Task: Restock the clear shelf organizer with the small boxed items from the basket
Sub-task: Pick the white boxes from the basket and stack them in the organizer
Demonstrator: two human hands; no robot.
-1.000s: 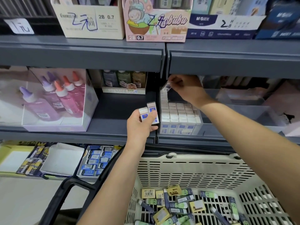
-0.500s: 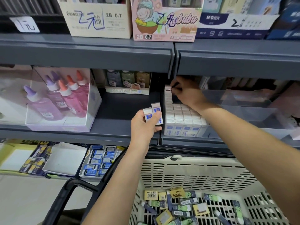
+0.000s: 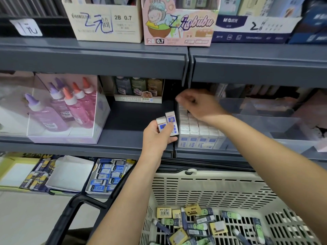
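boxes (image 3: 170, 117), two white-and-blue ones, stand side by side pinched in the fingers (image 3: 174, 138) of the left hand (image 3: 155, 140), just left of the clear organizer (image 3: 201, 146) on the shelf (image 3: 123, 124). right hand (image 3: 198, 106) is blurred above its packed rows, fingers curled; whether they hold anything i cannot tell.

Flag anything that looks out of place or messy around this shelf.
Nothing looks damaged or spilled. The small boxes in the basket lie jumbled at all angles, unlike the neat rows in the clear organizer. The left hand grips two white-and-blue boxes, one sitting higher than the other.
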